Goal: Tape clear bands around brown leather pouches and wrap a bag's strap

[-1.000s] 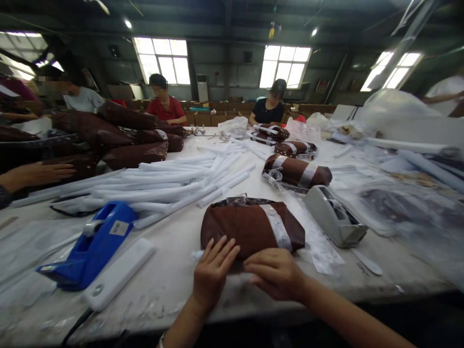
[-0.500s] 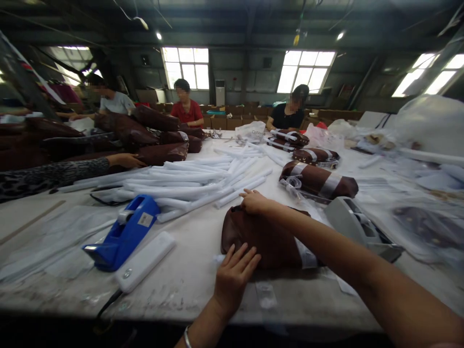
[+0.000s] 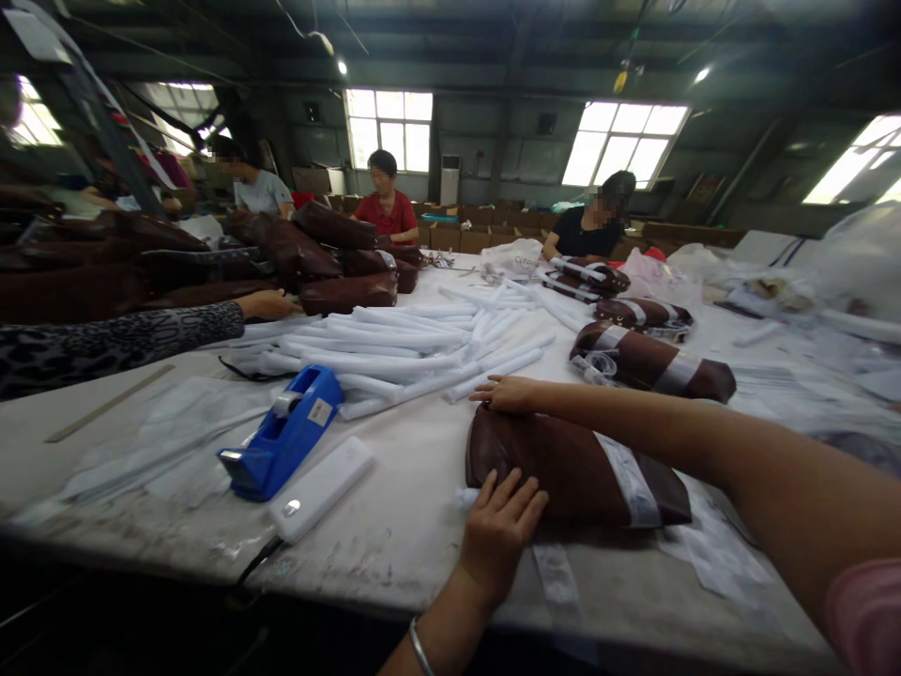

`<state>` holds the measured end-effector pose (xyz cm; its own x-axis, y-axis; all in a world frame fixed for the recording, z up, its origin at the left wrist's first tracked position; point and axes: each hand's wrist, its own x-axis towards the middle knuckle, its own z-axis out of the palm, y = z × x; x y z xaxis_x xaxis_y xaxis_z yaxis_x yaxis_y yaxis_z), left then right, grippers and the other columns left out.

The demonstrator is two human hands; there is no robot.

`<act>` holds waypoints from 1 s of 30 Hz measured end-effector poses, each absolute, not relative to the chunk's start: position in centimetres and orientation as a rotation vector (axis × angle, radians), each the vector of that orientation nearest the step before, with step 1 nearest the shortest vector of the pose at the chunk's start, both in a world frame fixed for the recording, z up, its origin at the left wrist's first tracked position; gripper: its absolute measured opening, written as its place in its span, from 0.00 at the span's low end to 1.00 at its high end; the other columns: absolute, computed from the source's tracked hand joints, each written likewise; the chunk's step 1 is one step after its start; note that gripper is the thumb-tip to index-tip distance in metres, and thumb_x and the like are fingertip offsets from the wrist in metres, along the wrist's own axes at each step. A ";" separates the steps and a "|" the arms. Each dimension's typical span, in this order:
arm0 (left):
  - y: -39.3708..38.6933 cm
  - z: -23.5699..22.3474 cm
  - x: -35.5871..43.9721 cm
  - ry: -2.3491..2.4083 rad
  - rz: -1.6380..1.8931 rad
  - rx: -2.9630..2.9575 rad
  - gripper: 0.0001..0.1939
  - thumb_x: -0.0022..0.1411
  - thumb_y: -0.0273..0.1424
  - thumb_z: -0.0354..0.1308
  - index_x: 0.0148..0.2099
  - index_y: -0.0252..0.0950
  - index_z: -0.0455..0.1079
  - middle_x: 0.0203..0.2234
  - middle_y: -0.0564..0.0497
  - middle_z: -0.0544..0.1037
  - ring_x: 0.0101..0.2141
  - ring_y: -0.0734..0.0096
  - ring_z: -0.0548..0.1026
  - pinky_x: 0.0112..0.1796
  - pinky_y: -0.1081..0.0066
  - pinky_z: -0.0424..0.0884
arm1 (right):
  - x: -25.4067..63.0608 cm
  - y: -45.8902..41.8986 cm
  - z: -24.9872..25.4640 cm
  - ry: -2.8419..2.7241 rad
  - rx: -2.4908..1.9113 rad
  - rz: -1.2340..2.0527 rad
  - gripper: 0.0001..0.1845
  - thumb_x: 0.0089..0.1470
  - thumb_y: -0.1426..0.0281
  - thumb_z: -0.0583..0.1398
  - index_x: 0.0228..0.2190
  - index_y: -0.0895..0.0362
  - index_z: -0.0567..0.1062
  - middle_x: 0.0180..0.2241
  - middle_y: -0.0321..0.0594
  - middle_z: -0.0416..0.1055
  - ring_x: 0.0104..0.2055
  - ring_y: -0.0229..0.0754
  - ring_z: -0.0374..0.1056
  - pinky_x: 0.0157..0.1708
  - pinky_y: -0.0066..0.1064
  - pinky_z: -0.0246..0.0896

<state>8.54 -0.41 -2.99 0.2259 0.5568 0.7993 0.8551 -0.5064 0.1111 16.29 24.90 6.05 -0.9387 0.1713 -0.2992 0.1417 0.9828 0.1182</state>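
Having moved to the far edge of the brown bag (image 3: 573, 469), right hand (image 3: 512, 394), grip unclear, touches opposite the spread left hand (image 3: 498, 540).

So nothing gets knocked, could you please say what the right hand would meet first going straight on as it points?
The right hand would probably meet the white tubes first, though depth is unclear.
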 end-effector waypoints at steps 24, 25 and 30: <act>-0.6 -3.4 8.7 -1.292 -1.195 -2.122 0.14 0.71 0.28 0.51 0.52 0.44 0.75 0.51 0.56 0.80 0.53 0.69 0.76 0.56 0.59 0.71 | 18.3 23.0 10.0 3.004 0.359 0.121 0.13 0.50 0.81 0.61 0.37 0.57 0.79 0.62 0.47 0.64 0.65 0.50 0.58 0.65 0.48 0.47; -0.6 -3.4 8.7 -1.302 -1.183 -2.126 0.14 0.71 0.28 0.51 0.52 0.44 0.75 0.51 0.56 0.80 0.53 0.69 0.76 0.56 0.59 0.71 | 18.5 22.7 10.7 3.017 0.379 0.172 0.12 0.51 0.80 0.60 0.38 0.58 0.78 0.61 0.49 0.66 0.64 0.51 0.59 0.65 0.49 0.45; -0.8 -3.1 8.6 -1.325 -1.198 -2.158 0.15 0.72 0.28 0.50 0.53 0.44 0.74 0.52 0.56 0.79 0.54 0.68 0.75 0.57 0.59 0.70 | 19.3 20.5 13.8 3.028 0.590 0.360 0.09 0.58 0.74 0.57 0.41 0.59 0.73 0.35 0.45 0.79 0.41 0.46 0.75 0.53 0.41 0.60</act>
<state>8.65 -0.79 -3.08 0.2100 0.5654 0.7976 0.8506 -0.5080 0.1361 19.33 20.46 13.80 -0.9274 0.3740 0.0096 0.3658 0.9011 0.2329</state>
